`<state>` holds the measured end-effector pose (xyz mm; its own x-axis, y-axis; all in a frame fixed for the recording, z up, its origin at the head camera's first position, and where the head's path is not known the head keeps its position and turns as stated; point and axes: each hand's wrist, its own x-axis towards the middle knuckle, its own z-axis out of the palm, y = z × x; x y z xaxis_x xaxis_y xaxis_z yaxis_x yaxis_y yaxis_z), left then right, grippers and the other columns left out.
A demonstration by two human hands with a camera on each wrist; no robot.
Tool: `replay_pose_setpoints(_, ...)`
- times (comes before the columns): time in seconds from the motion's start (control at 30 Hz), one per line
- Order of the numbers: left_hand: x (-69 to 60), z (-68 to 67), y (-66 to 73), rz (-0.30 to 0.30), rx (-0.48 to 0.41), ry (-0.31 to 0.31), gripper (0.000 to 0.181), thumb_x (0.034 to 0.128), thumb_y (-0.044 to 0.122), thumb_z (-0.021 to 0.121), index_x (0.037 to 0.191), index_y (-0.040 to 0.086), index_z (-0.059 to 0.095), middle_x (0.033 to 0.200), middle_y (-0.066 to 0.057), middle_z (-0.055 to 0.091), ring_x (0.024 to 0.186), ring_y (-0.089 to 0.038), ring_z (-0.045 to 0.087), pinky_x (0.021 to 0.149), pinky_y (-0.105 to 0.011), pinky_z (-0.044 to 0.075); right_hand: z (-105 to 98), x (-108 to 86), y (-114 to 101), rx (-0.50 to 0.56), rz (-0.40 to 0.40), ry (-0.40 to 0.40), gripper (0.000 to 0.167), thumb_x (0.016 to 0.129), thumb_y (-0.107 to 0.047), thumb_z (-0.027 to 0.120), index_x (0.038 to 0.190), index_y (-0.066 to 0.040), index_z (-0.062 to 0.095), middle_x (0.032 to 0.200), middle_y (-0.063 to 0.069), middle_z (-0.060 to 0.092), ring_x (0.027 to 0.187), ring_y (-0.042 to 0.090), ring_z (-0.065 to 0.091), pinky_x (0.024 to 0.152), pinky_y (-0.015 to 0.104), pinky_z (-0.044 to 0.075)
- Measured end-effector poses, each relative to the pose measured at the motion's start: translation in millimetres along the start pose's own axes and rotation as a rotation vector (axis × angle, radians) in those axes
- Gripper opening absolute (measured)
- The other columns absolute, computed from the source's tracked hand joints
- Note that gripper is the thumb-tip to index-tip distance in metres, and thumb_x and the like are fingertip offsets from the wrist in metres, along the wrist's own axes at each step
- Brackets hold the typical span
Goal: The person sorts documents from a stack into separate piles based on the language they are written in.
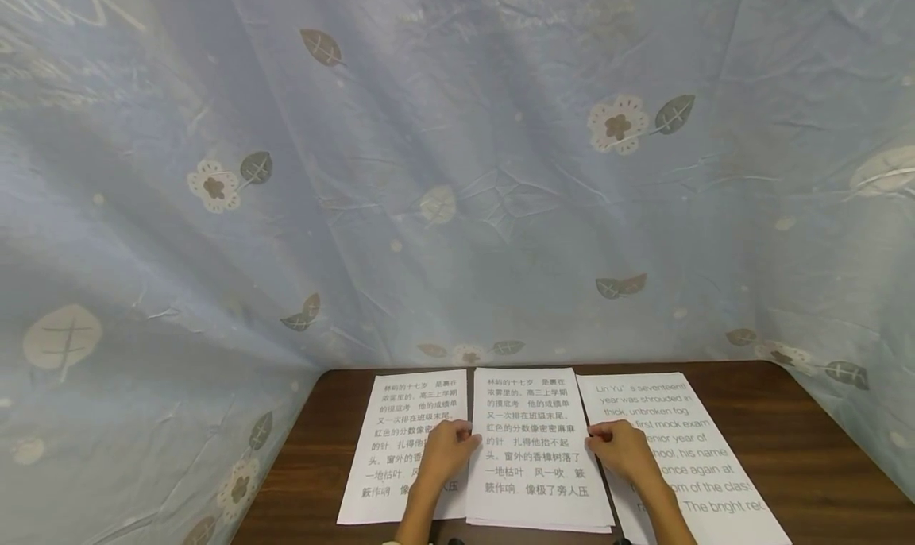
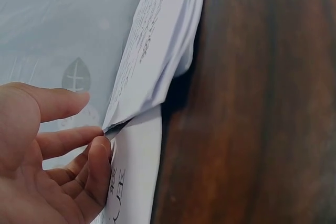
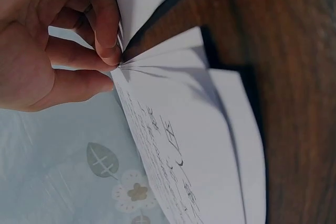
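My left hand reaches over the left stack of printed sheets to the left edge of the middle paper stack. In the left wrist view the index fingertip touches the edge of the paper, while the thumb stands apart and the other fingers bend loosely. Opposite it, my right hand pinches the middle stack's right edge between thumb and fingers. The sheets fan out from that pinch in the right wrist view. Under the right wrist lies the right stack with English print.
All three stacks lie on a dark brown wooden table. A pale blue cloth with leaf and flower prints hangs behind the table and along both sides.
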<state>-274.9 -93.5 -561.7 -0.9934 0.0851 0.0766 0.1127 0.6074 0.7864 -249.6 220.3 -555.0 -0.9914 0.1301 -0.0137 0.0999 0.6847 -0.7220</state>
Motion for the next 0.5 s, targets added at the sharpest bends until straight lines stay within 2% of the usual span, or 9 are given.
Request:
replay_pose_setpoints(0.3, -1.5, -0.6, 5.5, -0.005, -0.009, 0.008, 0.038, 0.0957, 0.020, 0.076, 0.124, -0.006, 0.075, 0.083, 0.000, 0.066, 0.062, -0.011, 0.055, 0.051, -0.021, 0.045, -0.2, -0.5, -0.7, -0.005, -0.013, 0.001, 0.027, 0.094, -0.014, 0.073, 0.114, 0.004, 0.080, 0.105, 0.019, 0.081, 0.087, 0.021, 0.072, 0.069, 0.032, 0.055)
replay_pose_setpoints(0.5, -2.0, -0.4, 6.8, -0.014, -0.023, 0.010, 0.037, 0.0966, 0.018, 0.075, 0.125, -0.005, 0.075, 0.089, -0.002, 0.067, 0.068, -0.013, 0.057, 0.054, -0.022, 0.046, -0.4, -0.7, -1.7, -0.003, -0.019, 0.002, 0.027, 0.094, -0.014, 0.073, 0.114, 0.003, 0.080, 0.102, 0.017, 0.081, 0.086, 0.020, 0.072, 0.070, 0.033, 0.056)
